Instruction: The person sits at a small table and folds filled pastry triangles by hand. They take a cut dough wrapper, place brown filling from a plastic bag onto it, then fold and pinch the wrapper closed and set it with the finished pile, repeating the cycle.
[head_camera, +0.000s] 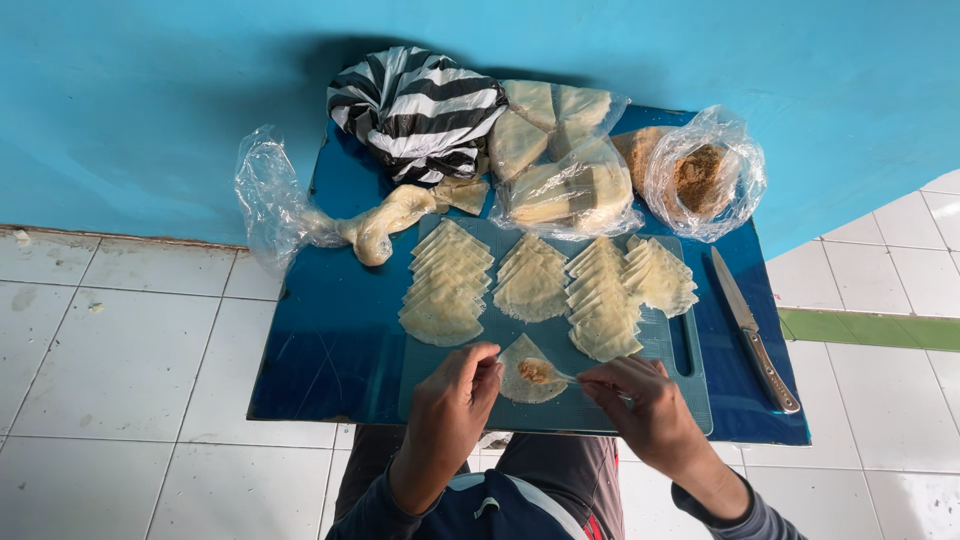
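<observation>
Filling step: left hand (452, 400) fingers pinch wrapper (528, 370) edge at board's (690, 400) 6 o'clock; right hand (640, 400) grips spoon (568, 377), dropping filling (537, 371). Next up, probably careful fold.

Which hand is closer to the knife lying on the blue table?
Right. The right hand is at the cutting board's front edge, left of the knife; the left hand sits farther left, beyond the filled wrapper.

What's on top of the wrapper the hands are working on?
A small dab of brown filling sits on the wrapper, with the spoon reaching it. The left hand covers the wrapper's left edge.
</observation>
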